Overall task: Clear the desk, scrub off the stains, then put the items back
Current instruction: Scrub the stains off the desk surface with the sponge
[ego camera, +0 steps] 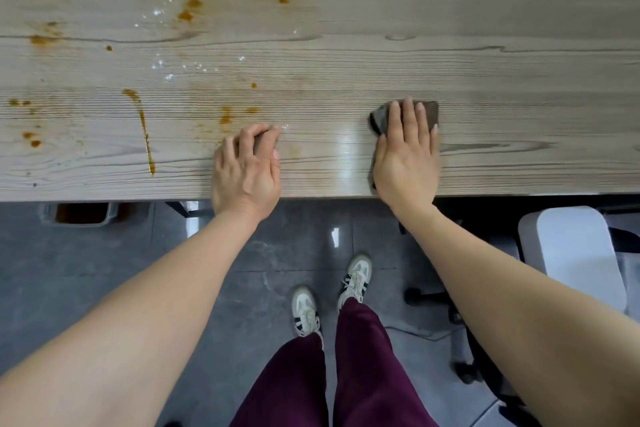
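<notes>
A person is pressing a dark brown cloth (427,113) flat under the straight fingers (408,114) of the right hand (405,152) near the front edge of the table (485,45), while the left hand (247,166) is curling its fingers loosely; whether they hold anything is unclear. The cloth is lying on the cleaner right side, so the orange-brown stains (140,121) to the left risk being smeared rather than lifted, or missed. They are showing as streaks and scattered blotches.

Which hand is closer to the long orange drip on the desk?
Left. The left hand rests on the desk just right of the long orange drip, fingers curled. The right hand lies farther right, flat on a dark cloth.
</notes>
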`<state>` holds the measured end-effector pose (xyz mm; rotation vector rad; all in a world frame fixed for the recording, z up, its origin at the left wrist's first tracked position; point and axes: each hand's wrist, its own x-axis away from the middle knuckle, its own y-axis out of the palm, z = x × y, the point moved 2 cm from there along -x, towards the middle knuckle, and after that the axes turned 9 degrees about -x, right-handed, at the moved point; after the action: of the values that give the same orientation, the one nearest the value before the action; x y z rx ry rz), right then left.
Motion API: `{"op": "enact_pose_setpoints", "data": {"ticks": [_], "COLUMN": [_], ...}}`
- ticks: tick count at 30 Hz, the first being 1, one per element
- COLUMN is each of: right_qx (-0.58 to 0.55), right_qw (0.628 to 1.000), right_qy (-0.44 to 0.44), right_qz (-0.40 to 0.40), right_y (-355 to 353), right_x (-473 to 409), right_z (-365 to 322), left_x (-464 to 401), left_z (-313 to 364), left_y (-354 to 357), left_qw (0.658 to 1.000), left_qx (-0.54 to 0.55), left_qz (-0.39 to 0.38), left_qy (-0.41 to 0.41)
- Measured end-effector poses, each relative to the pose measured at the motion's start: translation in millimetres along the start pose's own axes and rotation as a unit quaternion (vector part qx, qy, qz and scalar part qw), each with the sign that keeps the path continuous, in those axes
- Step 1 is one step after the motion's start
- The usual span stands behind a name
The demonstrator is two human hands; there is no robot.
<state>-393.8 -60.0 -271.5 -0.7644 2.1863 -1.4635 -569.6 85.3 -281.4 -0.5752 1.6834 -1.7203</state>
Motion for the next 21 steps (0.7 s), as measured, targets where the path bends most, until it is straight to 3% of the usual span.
{"op": "enact_pose_setpoints", "data": {"ticks": [6, 9, 13, 18, 21], "right_qx": [-0.009, -0.038, -0.052, -0.011, 0.01], "right_qw": [0.999, 0.993, 0.984, 0.999, 1.0], "right_qy": [-0.052, -0.098, -0.15, -0.024, 0.016], "right_qz": [-0.004, -0.059, -0.084, -0.034, 0.007], "right_y": [33, 38, 28, 5, 10], "right_x": [5, 6, 3, -8, -6], "right_z": [-70, -101, -81, -15, -17], "left_x": [-1, 0, -6, -24, -23], "left_z": [0, 0, -5, -25, -26], "left_y": [1, -1, -12, -17, -5], "left_qw": [1.0, 1.0, 0.998, 0.995, 0.996], "left_qx": [-0.011, -0.011, -0.011, -0.031, -0.033], "left_qz": [0.004, -0.012, -0.05, -0.084, -0.076], "left_qy": [0.003, -0.001, 0.035, 0.036, 0.029]}}
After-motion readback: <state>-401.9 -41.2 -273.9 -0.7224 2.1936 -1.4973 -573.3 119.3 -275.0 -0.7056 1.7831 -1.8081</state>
